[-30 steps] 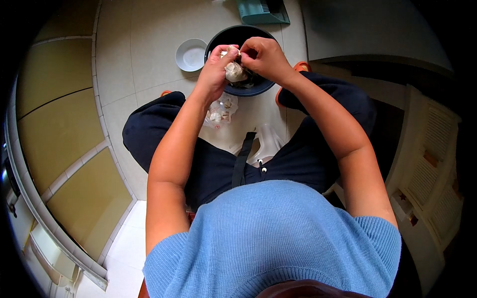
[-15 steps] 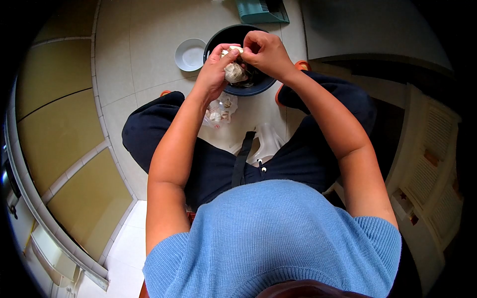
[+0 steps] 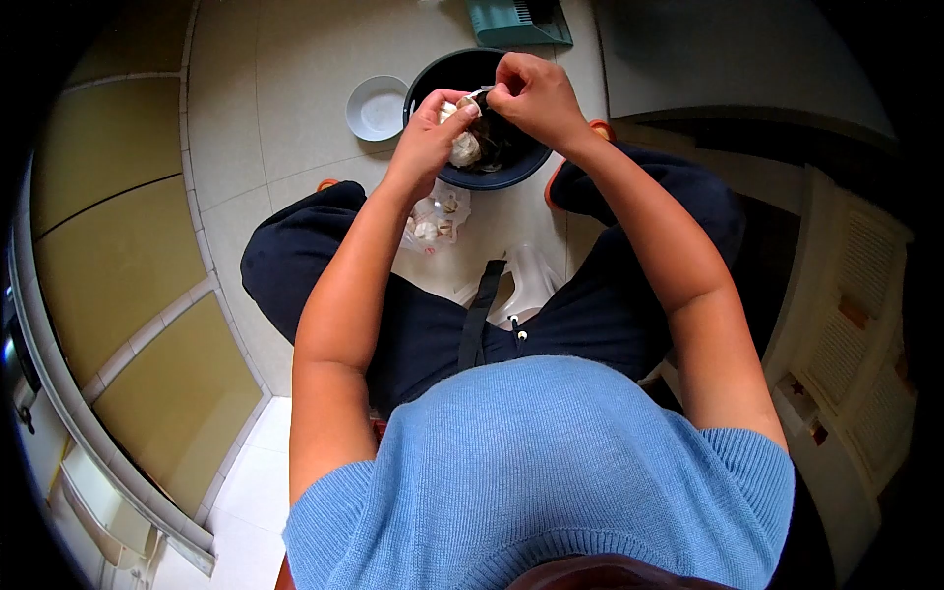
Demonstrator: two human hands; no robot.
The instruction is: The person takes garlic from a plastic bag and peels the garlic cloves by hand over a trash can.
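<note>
My left hand (image 3: 435, 133) is closed around a garlic bulb (image 3: 464, 150), held over a dark round basin (image 3: 484, 181). Loosened whitish skin stands up at the top of the bulb. My right hand (image 3: 536, 98) is pinched just to the right of it, its fingertips at a thin strip of garlic skin (image 3: 479, 93). Inside the basin lie dark and pale scraps, partly covered by my hands. Below my left wrist, a clear plastic bag (image 3: 435, 218) with several garlic bulbs rests on the floor.
A white bowl (image 3: 377, 108) stands left of the basin on the tiled floor (image 3: 295, 138). Behind the basin is a teal dustpan (image 3: 519, 25). My knees flank the basin, with an orange shoe (image 3: 601, 129) at its right. Cabinet panels (image 3: 118, 256) line the left.
My right hand has moved slightly right, away from the garlic, drawing a strip of skin. My left hand has turned the bulb a little.
</note>
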